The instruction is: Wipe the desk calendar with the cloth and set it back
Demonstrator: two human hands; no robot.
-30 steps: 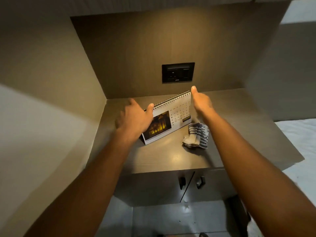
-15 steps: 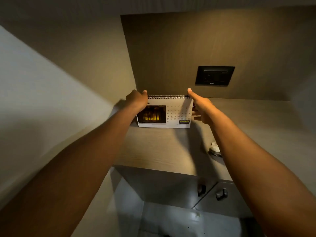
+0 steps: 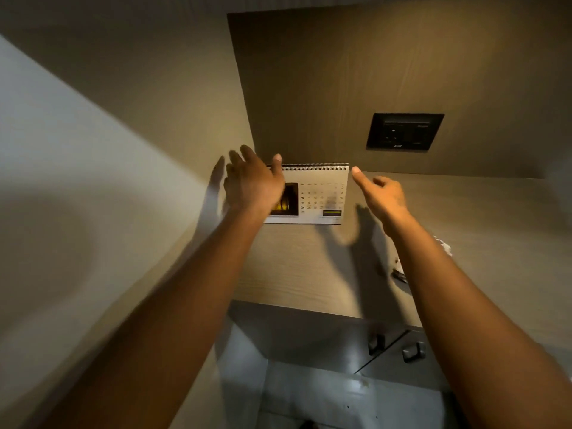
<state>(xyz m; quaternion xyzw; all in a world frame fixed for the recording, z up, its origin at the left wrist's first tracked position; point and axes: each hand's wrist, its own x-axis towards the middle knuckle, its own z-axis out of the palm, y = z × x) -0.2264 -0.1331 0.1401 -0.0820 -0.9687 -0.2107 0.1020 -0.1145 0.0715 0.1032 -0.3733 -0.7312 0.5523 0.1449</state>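
Observation:
The white spiral-bound desk calendar (image 3: pixel 322 196) stands upright at the back left corner of the wooden desk top (image 3: pixel 294 267), close to the back wall. My left hand (image 3: pixel 252 181) hovers in front of its left part with fingers spread, covering the dark picture, and holds nothing. To the calendar's right, my right hand (image 3: pixel 382 196) is open, its thumb near the top right corner without gripping it. The cloth (image 3: pixel 441 246) lies on the desk further right, mostly hidden behind my right forearm.
A black socket plate (image 3: pixel 405 131) is set in the back wall to the upper right. A side wall panel (image 3: pixel 154 134) closes the desk on the left. Two cabinet doors with dark handles (image 3: pixel 413 352) sit below the desk's front edge.
Both hands have let go of the calendar's top corners and drawn slightly back with fingers spread. The calendar now stands on its own against the back wall.

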